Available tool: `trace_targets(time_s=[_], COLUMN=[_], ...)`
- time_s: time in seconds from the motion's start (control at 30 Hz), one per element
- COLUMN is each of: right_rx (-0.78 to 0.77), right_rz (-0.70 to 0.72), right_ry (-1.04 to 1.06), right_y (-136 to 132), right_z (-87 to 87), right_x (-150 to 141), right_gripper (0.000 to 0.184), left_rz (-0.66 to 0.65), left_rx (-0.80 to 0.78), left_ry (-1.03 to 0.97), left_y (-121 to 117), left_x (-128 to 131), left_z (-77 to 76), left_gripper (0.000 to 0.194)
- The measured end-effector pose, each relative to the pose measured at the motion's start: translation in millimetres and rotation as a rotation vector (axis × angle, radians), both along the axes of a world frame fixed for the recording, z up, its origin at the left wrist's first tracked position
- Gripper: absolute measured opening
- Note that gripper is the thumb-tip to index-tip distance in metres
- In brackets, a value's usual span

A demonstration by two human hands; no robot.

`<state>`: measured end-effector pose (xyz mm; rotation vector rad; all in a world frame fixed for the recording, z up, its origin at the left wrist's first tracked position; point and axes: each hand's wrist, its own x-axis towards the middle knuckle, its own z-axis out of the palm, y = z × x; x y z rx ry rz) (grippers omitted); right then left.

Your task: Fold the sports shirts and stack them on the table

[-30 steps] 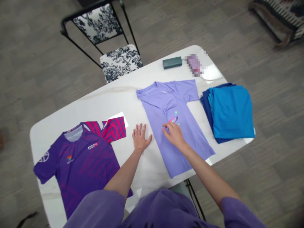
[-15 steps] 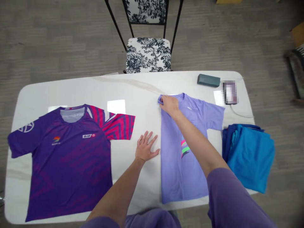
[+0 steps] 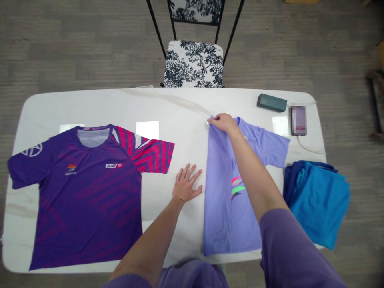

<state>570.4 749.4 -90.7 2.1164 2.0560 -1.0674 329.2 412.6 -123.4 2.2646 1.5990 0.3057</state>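
Observation:
A lavender T-shirt (image 3: pixel 219 192) lies in front of me, its left side folded inward in a long strip over the front. My right hand (image 3: pixel 223 122) pinches the cloth at the top left corner of that fold, near the collar. The forearm covers part of the shirt and its pink and green print. My left hand (image 3: pixel 187 184) rests palm down on the white table, fingers spread, just left of the lavender shirt and apart from it. Farther left, a purple and pink jersey (image 3: pixel 90 200) is spread flat, front up.
Folded blue clothes (image 3: pixel 321 204) sit at the table's (image 3: pixel 177 106) right edge. A dark green case (image 3: pixel 271 103) and a phone-like device (image 3: pixel 299 121) with a white cable lie at the back right. Beyond the far edge stands a patterned chair (image 3: pixel 194 64).
My right hand has shifted its hold at the shirt's top left corner; the bunched sleeve cloth seen there before now lies smoother. My left hand stays flat on the table. The view has shifted slightly.

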Motion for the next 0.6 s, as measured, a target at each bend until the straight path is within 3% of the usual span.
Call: trace_targets(time_s=[0.1,0.23,0.4,0.5,0.6], right_rx=[-0.018,-0.011,0.144,0.370,0.496], right_rz=[0.031,0.052,0.027,-0.040,-0.089], right_ry=[-0.043,0.051,0.110,0.091,0.050], right_y=[14,31,35,6,-57], right_z=[-3.0,-13.9,-17.3,-4.2,11.0], right_x=[-14,-12,-3,-5,-7], right_gripper=[0.034,0.031,0.040,0.040,0.042], left_rz=[-0.002,-0.002,-0.001,-0.004,-0.005], left_rx=[0.002,-0.003,-0.016,-0.025,-0.034], left_ry=[0.002,0.008,0.005,-0.004,-0.009], left_y=[-1,-2,-2,-1,-1], left_x=[-1,-1,-1,-1,-2], left_z=[-1.5,-3.6,-2.9,-2.6,-3.3], left_gripper=[0.078,0.078,0.078,0.079,0.082])
